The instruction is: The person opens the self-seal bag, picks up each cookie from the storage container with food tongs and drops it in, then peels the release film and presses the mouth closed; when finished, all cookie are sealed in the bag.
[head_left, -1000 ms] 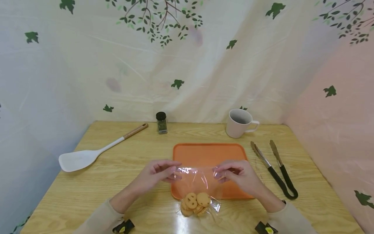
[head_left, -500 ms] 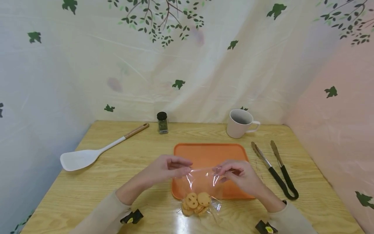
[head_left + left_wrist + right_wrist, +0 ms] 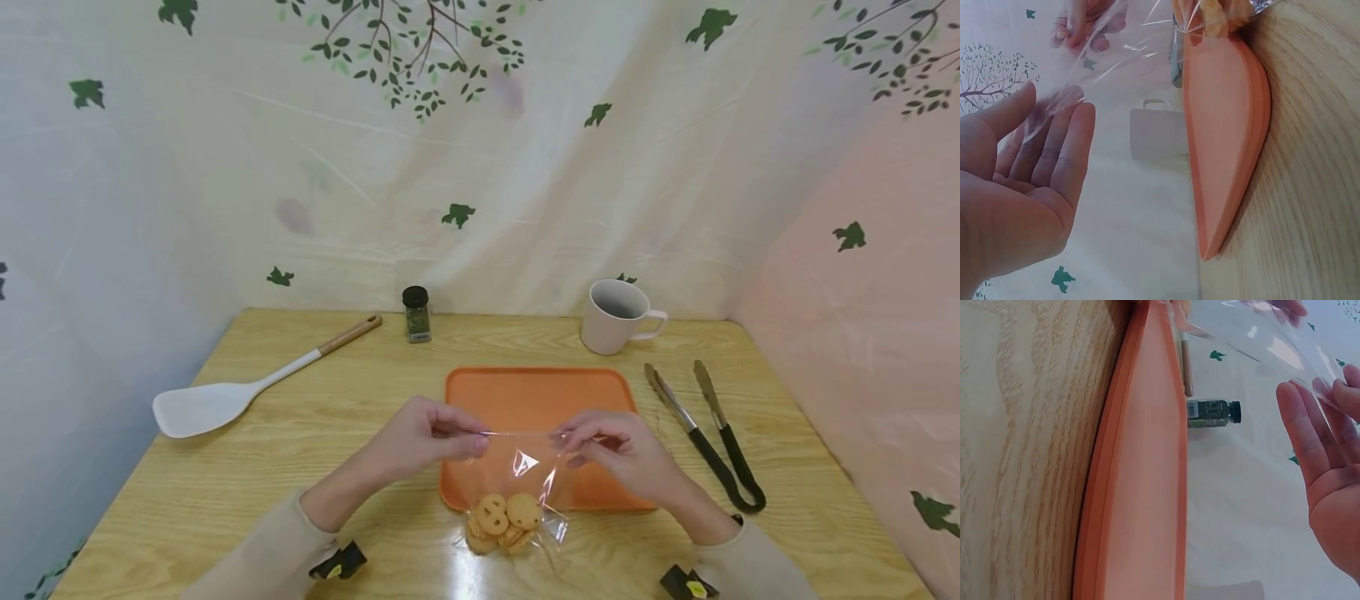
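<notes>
A clear plastic bag (image 3: pixel 517 471) with several round cookies (image 3: pixel 504 521) at its bottom hangs between my hands, in front of the orange tray (image 3: pixel 540 387). My left hand (image 3: pixel 427 437) pinches the left corner of the bag's top edge between thumb and fingers. The opposite corner is pinched by my right hand (image 3: pixel 618 450). In the left wrist view the film (image 3: pixel 1100 37) stretches away from the left fingertips. The right wrist view shows the film (image 3: pixel 1272 344) running to the right thumb and fingers. The cookies sit low, overlapping the tray's near edge in the head view.
A white spatula (image 3: pixel 206 410) with a wooden handle lies at the left. Near the back stand a spice jar (image 3: pixel 417 315) with a black lid and a white mug (image 3: pixel 611 318). Black-handled tongs (image 3: pixel 723 450) lie spread to the right of the tray on the wooden table (image 3: pixel 360 367).
My left hand has moved right, nearer the right hand, and now pinches the bag's top edge further in. That edge is pulled straight. The right hand has barely moved.
</notes>
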`<action>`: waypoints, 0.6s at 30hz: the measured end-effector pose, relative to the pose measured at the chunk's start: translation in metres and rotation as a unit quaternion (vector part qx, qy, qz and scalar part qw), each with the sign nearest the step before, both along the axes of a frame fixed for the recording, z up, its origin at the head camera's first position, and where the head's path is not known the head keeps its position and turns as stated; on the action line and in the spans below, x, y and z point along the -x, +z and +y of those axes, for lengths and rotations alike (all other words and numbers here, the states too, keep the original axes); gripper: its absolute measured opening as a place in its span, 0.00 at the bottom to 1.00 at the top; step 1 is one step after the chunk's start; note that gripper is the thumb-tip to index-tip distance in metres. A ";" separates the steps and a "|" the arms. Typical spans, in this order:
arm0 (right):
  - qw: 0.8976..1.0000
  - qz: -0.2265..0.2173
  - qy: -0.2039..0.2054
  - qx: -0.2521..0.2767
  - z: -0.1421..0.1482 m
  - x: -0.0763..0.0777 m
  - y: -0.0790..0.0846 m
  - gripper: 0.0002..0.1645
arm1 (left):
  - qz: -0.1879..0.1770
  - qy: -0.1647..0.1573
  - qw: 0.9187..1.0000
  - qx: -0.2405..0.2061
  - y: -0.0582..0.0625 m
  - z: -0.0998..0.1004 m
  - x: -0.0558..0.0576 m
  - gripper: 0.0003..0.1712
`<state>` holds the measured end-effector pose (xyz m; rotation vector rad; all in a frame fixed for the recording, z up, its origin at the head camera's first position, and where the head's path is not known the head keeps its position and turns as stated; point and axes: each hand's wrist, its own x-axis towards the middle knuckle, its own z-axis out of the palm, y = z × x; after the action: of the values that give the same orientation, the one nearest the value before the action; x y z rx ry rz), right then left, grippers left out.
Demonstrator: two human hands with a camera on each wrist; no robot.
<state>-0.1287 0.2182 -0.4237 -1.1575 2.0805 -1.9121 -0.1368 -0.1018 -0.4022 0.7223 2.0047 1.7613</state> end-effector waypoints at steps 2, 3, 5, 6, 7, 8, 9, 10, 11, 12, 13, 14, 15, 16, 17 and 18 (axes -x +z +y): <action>1.000 0.006 0.007 0.006 0.001 0.001 0.000 0.11 | -0.005 0.004 1.000 -0.004 -0.001 -0.002 -0.001 0.14; 1.000 0.009 0.011 0.009 0.002 0.001 -0.001 0.12 | -0.006 0.005 1.000 -0.005 -0.001 -0.003 -0.001 0.13; 1.000 0.012 0.017 0.015 0.003 0.002 -0.001 0.14 | -0.012 0.008 1.000 -0.008 -0.002 -0.004 -0.002 0.12; 0.999 0.018 0.019 0.018 0.003 0.002 -0.001 0.15 | -0.014 0.008 1.000 -0.012 -0.002 -0.005 -0.002 0.11; 0.999 0.022 0.019 0.019 0.004 0.002 -0.001 0.16 | -0.016 0.009 1.000 -0.013 -0.002 -0.005 -0.002 0.11; 0.999 0.024 0.018 0.019 0.004 0.002 0.000 0.16 | -0.019 0.010 1.000 -0.015 -0.002 -0.006 -0.002 0.11; 0.999 0.028 0.016 0.018 0.005 0.002 0.000 0.16 | -0.020 0.010 1.000 -0.016 -0.002 -0.006 -0.002 0.11; 0.999 0.030 0.014 0.018 0.006 0.002 0.000 0.16 | -0.023 0.011 1.000 -0.016 -0.003 -0.007 -0.003 0.11; 0.999 0.033 0.013 0.018 0.007 0.001 0.001 0.15 | -0.025 0.011 0.999 -0.018 -0.003 -0.007 -0.003 0.11; 0.999 0.033 0.014 0.018 0.007 0.001 0.001 0.15 | -0.023 0.011 1.000 -0.017 -0.003 -0.007 -0.002 0.11; 0.999 0.036 0.015 0.018 0.008 0.002 0.001 0.15 | -0.021 0.011 1.000 -0.016 -0.003 -0.007 -0.002 0.11; 0.999 0.042 0.019 0.022 0.010 0.002 0.001 0.16 | -0.019 0.010 1.000 -0.016 -0.003 -0.007 -0.002 0.10; 0.998 0.053 0.016 0.023 0.011 0.002 0.001 0.18 | -0.018 0.010 1.000 -0.017 -0.003 -0.007 -0.002 0.10; 0.997 0.066 0.013 0.027 0.012 0.003 0.002 0.19 | -0.019 0.010 1.000 -0.017 -0.004 -0.007 -0.002 0.10; 0.996 0.082 0.007 0.029 0.013 0.003 0.005 0.20 | -0.019 0.009 1.000 -0.018 -0.004 -0.007 -0.002 0.10; 0.995 0.101 -0.006 0.027 0.014 0.003 0.008 0.21 | -0.018 0.010 1.000 -0.017 -0.004 -0.006 -0.002 0.11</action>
<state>-0.1317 0.2321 -0.4156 -1.4063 2.1488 -1.9406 -0.1347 -0.1083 -0.4059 0.6798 1.9689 1.8110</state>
